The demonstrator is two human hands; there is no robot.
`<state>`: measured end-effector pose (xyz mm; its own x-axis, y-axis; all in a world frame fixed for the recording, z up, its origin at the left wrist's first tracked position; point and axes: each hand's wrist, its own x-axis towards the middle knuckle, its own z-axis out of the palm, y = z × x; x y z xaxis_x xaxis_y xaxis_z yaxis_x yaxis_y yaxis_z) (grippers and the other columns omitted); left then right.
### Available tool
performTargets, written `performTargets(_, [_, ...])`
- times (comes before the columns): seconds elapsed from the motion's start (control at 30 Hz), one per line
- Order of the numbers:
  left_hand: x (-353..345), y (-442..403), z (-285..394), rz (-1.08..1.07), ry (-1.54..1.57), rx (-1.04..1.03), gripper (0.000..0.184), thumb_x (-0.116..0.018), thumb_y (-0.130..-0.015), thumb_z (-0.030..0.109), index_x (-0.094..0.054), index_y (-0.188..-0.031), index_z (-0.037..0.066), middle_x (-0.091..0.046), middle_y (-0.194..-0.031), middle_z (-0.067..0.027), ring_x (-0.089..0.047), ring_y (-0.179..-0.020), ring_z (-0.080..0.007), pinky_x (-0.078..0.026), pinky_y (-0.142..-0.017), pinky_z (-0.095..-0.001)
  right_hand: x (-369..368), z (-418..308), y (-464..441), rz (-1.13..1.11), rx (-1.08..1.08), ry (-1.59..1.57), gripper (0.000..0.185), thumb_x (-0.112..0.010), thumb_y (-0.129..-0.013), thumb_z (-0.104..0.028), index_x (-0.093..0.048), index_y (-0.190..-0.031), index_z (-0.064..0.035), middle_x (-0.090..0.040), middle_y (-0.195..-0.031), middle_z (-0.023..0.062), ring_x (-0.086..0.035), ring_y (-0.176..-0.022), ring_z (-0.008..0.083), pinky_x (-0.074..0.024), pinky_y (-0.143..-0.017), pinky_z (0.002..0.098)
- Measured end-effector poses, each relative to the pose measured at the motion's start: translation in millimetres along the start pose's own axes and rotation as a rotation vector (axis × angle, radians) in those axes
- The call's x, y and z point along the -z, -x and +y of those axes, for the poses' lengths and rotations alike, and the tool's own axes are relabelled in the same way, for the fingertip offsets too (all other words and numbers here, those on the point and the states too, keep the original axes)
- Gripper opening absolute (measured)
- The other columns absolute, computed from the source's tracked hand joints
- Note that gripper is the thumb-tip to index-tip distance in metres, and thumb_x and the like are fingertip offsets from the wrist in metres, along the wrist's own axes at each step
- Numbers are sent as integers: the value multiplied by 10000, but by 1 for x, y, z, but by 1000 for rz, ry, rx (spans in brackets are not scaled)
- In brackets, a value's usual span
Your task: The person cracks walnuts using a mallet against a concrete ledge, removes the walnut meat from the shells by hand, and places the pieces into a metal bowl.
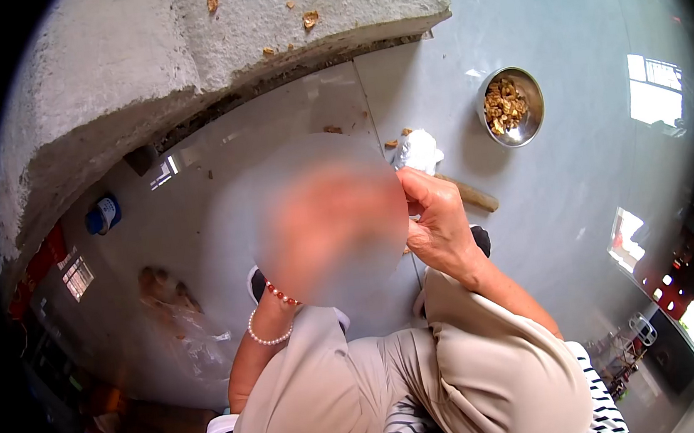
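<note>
My left hand point(326, 218), with beaded bracelets at its wrist, lies inside a blurred patch in front of my lap. Its fingers and anything in them cannot be made out. Close beside it on the right is my right hand point(439, 218), its fingers curled and thumb drawn in; the fingertips meet the edge of the blur, so what they pinch is hidden. Beyond the right hand, a white wrapped bundle point(418, 152) lies on the floor against a wooden stick point(472, 194). Farther off to the right stands a metal bowl point(534, 125) holding walnut kernels point(504, 104).
A rough concrete ledge point(301, 4) with scattered shell bits point(310, 20) runs along the top left. On the tiled floor point(565, 220) at left are a blue container point(103, 215) and a clear plastic bag point(200, 343) with brown contents. Shoes show near my knees.
</note>
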<state>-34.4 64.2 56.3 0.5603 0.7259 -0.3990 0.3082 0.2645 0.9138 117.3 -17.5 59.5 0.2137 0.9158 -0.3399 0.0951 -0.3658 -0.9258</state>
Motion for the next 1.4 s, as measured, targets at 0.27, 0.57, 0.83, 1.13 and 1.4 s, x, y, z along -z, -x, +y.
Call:
performTargets(0.27, [1, 1, -3, 0, 81, 52, 158, -712, -735, -16, -673, -889, -21, -635, -778, -29, -533, -681, -63, -436, -605, -187, -3, 2, 2, 29, 84, 38, 102, -619, -787, 0, -610, -884, 31, -610, -774, 100, -632, -650, 165, -513, -578, 270])
performTargets(0.57, [-7, 3, 5, 16, -38, -107, 145, -658, -764, -6, -663, -907, -29, -634, -805, -48, -544, -690, -80, -449, -637, -206, -11, 1, 4, 162, 114, 132, 66, -629, -763, -1, -622, -821, 29, -605, -713, 86, -608, -569, 143, -498, -527, 249])
performTargets(0.83, [-19, 7, 6, 85, -105, -120, 146, -626, -793, 5, -639, -932, -38, -631, -800, -34, -529, -678, -69, -444, -638, -203, -15, 8, 4, 247, 268, 288, 93, -643, -728, 4, -607, -814, 6, -572, -691, 98, -581, -563, 201, -472, -509, 282])
performTargets(1.13, [-24, 8, -1, 135, -60, -52, 154, -623, -801, 0, -638, -950, -34, -641, -807, -14, -522, -677, -54, -445, -643, -197, -16, 12, 2, 273, 322, 302, 112, -643, -721, 8, -600, -824, 0, -565, -695, 105, -572, -562, 223, -472, -511, 297])
performTargets(1.4, [-18, 9, -21, 84, 107, -41, 128, -620, -828, 20, -637, -946, -27, -627, -795, -7, -511, -641, -33, -422, -578, -171, -9, 11, 1, 234, 273, 256, 96, -609, -739, 27, -607, -830, -4, -559, -685, 107, -570, -555, 213, -467, -520, 291])
